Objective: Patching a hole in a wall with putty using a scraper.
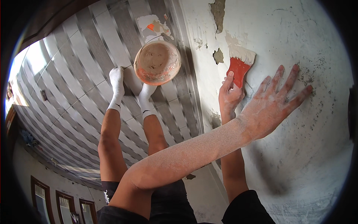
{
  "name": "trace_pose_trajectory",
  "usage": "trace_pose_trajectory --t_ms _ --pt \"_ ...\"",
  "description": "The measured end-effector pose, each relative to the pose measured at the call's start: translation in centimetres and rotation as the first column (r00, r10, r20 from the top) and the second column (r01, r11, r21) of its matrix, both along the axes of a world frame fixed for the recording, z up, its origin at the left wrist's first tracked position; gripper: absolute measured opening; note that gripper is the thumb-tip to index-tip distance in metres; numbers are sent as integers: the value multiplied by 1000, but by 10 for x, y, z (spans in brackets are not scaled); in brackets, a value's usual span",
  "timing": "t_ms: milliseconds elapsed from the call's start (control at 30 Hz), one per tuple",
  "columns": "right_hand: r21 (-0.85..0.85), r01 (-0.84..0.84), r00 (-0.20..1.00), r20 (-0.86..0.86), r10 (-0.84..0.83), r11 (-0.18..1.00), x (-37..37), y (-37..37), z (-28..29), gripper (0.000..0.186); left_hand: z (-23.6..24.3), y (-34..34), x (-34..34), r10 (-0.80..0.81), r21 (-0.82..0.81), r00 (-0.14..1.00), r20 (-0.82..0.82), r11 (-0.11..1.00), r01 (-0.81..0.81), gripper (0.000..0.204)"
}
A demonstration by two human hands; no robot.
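Note:
My right hand (pixel 230 95) grips a red plastic putty knife (pixel 238 70), its thumb along the blade's lower part. Pale putty (pixel 242 54) coats the wide end of the blade, which lies against the worn white wall (pixel 279 33). Just above the blade is a smear of beige filler. My left arm crosses over the right one. At its end my left hand (pixel 270 100), dusted white, has its fingers spread against the wall, right of the putty knife, beside dark speckles.
A putty-stained round tub (pixel 176 72) stands on the striped tile floor (pixel 85 52), by my feet in white socks. Putty and an orange scrap (pixel 150 27) lie beyond it. Chipped patches (pixel 218 56) mark the wall. Framed openings (pixel 41 198) show at lower left.

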State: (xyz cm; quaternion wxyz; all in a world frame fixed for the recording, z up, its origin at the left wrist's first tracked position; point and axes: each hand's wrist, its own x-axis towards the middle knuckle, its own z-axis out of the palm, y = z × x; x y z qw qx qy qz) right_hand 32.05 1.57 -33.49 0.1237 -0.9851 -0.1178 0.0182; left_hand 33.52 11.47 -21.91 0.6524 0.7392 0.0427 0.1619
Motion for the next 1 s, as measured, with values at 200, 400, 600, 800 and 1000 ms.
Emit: trace_pose_trajectory --t_ms 200,400,600,800,1000 --pt "-24 -108 994 -1 108 994 24 13 -6 23 -1 13 2 -85 -87 995 -57 993 80 65" --pt "-145 85 995 -41 -92 986 -2 11 -5 31 -8 17 -1 -116 -60 989 -93 992 111 59" --pt "-163 -19 1000 -6 19 986 24 13 -13 29 -4 14 -2 13 16 999 -50 1000 -13 76" --pt "-45 -23 1000 14 23 999 -2 2 -3 29 -4 11 -10 -33 -17 997 -64 999 32 80" --pt "-17 -48 999 2 48 999 23 25 -13 35 -6 13 -15 -65 -22 995 -70 998 64 83"
